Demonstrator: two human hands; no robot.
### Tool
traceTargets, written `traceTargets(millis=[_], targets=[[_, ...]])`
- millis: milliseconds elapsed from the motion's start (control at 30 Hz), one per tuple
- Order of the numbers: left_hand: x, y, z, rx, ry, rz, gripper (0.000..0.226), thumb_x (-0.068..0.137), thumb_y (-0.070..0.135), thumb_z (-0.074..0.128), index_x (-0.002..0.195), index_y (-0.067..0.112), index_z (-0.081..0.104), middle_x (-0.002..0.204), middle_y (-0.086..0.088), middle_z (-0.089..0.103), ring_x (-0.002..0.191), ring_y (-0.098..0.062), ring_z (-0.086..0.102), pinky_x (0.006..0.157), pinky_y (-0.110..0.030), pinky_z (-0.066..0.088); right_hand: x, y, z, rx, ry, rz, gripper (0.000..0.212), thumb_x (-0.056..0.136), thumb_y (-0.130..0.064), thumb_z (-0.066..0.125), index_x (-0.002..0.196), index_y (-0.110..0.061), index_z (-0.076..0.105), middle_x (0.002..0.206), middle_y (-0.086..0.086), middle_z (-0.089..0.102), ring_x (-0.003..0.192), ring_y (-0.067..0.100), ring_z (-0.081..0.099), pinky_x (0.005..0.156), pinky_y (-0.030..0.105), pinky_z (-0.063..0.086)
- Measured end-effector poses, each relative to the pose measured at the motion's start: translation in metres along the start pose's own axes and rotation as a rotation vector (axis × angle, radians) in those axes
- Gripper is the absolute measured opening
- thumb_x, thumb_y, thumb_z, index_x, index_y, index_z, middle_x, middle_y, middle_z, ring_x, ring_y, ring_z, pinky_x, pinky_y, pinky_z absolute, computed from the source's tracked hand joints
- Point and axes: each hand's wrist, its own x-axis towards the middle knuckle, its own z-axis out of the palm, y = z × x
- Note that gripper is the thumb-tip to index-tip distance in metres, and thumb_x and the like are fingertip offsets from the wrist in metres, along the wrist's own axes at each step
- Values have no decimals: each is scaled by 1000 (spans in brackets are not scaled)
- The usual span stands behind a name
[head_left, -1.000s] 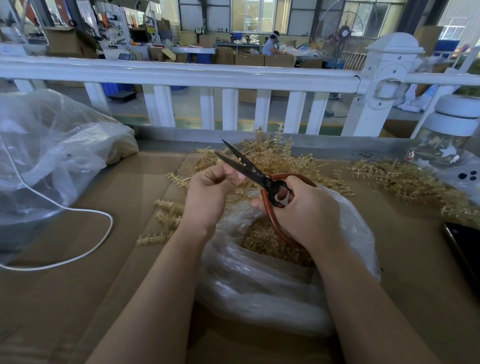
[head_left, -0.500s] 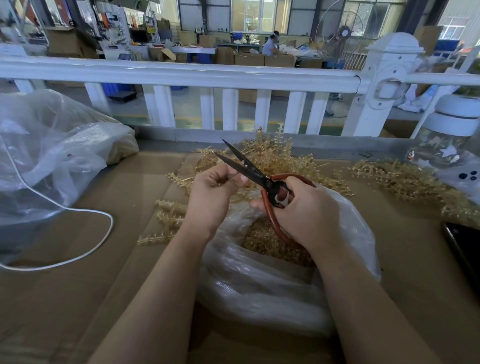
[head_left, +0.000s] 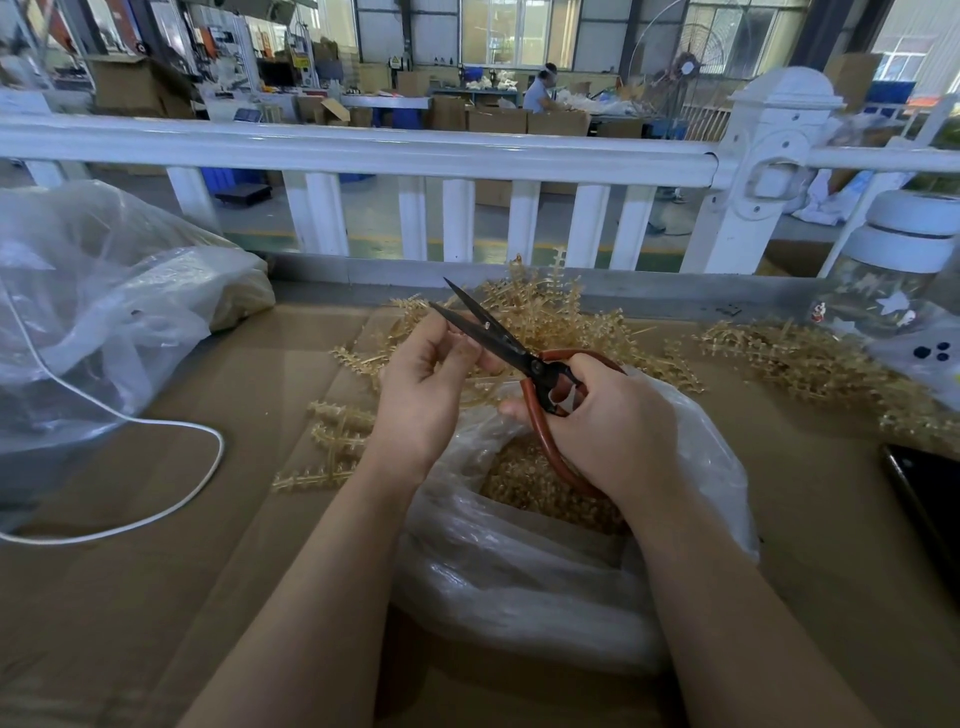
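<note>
I'd guess this trimming job is somewhere around the middle. The right hand (head_left: 608, 423) is gripping the red-handled scissors (head_left: 501, 343), fingers curled through the loop. The blades are sitting slightly apart and pointing toward 11 o'clock. The left hand (head_left: 428, 382) is pinching a tan plastic sprig (head_left: 461, 340) right up against the blades. The fingers are hiding most of it, so I can't tell how much is left to snip.

Both hands are hovering over the clear bag (head_left: 519, 577) at 6 o'clock. A decent layer of snipped bits (head_left: 524, 480) is already lying inside, so a fair chunk looks done.

Plenty is waiting, though. A heap of uncut sprigs (head_left: 563, 312) is sitting at 12 o'clock just behind the hands. A second heap (head_left: 800, 361) is lying at 2 o'clock, and a few loose ones (head_left: 337, 434) are on the worktop (head_left: 156, 571) at 9 o'clock.

Nothing readable anywhere. The white-lidded jar (head_left: 883, 283) at 2 o'clock is only showing stars and a tiny figure. The signs in the hall beyond the white railing (head_left: 363, 150) are coming out too small.
</note>
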Motion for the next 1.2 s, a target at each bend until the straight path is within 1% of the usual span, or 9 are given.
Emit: traceTargets(millis=[67,167,433,533,667,800,1000,1133,1200], targets=[[0,-1,1,-3,-5,-19,15,99,6,52,97,14,65,74,7,66,79,-13,64,81,-30,48,0,0,0,-5,-4,2,63,71,-89,50,89,-31,66,67,-16,63,61,3,57,54,24,51],[0,-1,1,-14,-12,-24,16,99,7,52,96,17,65,74,7,67,79,-13,65,82,-30,49,0,0,0,-3,-9,9,63,70,-89,51,88,-30,66,67,-15,63,61,3,58,55,26,52],[-1,0,1,-89,-29,-25,13,99,10,53,95,13,65,73,5,66,78,-12,63,82,-24,49,0,0,1,20,-18,16,58,72,-86,57,84,-30,66,64,-16,61,59,0,56,51,13,41],[-1,0,2,-103,-24,-26,13,100,10,53,96,13,65,73,6,66,76,-9,63,79,-19,49,0,-1,1,6,-14,20,58,71,-86,59,81,-29,65,62,-15,60,58,0,55,50,14,39],[-1,1,2,-101,-16,-19,13,100,8,53,98,11,65,73,7,65,75,-8,63,78,-18,49,1,0,1,0,-26,19,65,69,-88,55,86,-27,69,68,-15,65,63,5,59,56,19,48],[-1,0,3,-85,-16,-21,14,100,8,53,96,14,65,72,9,66,75,-7,63,79,-18,48,1,0,-1,8,-34,31,62,69,-87,55,86,-29,68,67,-16,63,60,2,55,53,9,37],[0,-1,1,-120,-40,-37,11,100,8,52,96,11,63,74,1,63,77,-12,61,83,-24,49,1,-2,-1,65,-75,41,56,69,-86,58,91,-36,68,64,-22,58,60,-5,54,51,12,38],[0,0,2,-124,-35,-36,13,100,5,52,95,12,62,75,-2,63,77,-11,61,82,-21,49,0,-3,-2,85,-88,47,49,68,-87,58,88,-42,61,62,-27,54,60,-9,52,50,10,31],[0,0,2,-120,-33,-35,13,100,5,52,95,12,62,74,-1,63,76,-10,61,81,-21,49,1,-3,-1,82,-86,52,53,66,-90,54,88,-42,60,64,-26,55,61,-9,53,50,11,34]])
